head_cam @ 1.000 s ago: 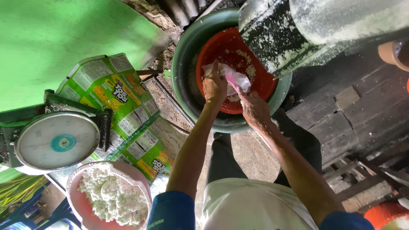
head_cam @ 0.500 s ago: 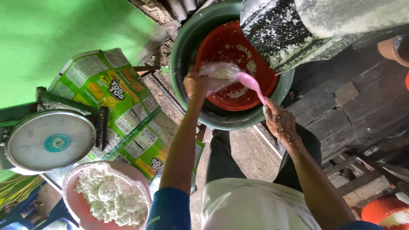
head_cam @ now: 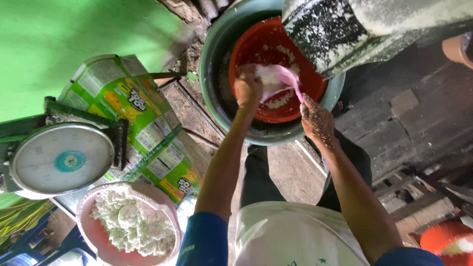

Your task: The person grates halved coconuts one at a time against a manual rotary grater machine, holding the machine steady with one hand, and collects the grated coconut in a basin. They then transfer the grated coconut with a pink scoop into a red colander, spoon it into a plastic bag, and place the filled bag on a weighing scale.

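Left hand [head_cam: 248, 87] grips the pink plastic scoop [head_cam: 280, 79] over the round red plastic bowl [head_cam: 256, 44]; its handle slants toward the right hand [head_cam: 317, 118], seemingly pinching it.

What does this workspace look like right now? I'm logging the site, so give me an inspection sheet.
Surface: bare, dirty ground between the person's legs.
Job's things: red bowl sits inside a green basin; white crumbly mass in the bowl; pink scoop over it.
Clutter: pink basket full of white crumbs, dial scale, printed green cartons.
Grippers: left hand grips the scoop; right hand, dusted white, holds its handle end.
Cables: nothing seen.
Surroundings: green wall, white-flecked machine chute over the bowl, dark planks, an orange tub at lower right.
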`<state>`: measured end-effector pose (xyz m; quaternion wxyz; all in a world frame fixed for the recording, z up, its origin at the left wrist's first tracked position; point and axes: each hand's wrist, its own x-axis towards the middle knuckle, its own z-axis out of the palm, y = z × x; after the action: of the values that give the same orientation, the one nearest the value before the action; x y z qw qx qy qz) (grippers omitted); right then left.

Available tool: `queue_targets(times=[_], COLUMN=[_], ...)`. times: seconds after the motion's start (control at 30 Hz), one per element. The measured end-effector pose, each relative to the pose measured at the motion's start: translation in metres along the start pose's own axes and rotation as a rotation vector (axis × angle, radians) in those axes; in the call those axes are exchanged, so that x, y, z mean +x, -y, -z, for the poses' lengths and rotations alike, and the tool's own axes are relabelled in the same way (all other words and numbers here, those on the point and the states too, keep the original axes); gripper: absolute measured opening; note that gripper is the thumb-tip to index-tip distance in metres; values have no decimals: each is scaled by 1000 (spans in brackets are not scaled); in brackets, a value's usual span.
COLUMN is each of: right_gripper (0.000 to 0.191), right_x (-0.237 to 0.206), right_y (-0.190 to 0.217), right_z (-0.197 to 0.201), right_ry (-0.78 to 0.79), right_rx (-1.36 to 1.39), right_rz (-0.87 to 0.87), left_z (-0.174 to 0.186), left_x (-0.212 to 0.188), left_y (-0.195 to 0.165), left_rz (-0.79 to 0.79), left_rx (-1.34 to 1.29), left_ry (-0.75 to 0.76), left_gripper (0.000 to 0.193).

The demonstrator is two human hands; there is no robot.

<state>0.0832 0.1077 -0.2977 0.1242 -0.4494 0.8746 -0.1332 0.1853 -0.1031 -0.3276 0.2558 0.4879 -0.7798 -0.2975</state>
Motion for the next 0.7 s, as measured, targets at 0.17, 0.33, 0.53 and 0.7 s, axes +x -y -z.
queue_targets(times=[0.17, 0.33, 0.53, 0.7], right_gripper=[36, 38, 56, 27], right_x=[-29, -19, 38, 33], right_y=[-29, -34, -22, 13], right_z=[10, 6, -17, -41], right_ry=[75, 155, 259, 452], right_rx=[347, 209, -182, -143], right_rz=[81, -38, 51, -171], left_z=[9, 34, 42, 37], left_x=[22, 36, 44, 46], left_y=[16, 36, 61, 57], left_rz=[225, 209, 449, 672], left_rx=[-10, -168, -233, -384], left_ry=[124, -1, -7, 31], left_gripper=[17, 18, 23, 30])
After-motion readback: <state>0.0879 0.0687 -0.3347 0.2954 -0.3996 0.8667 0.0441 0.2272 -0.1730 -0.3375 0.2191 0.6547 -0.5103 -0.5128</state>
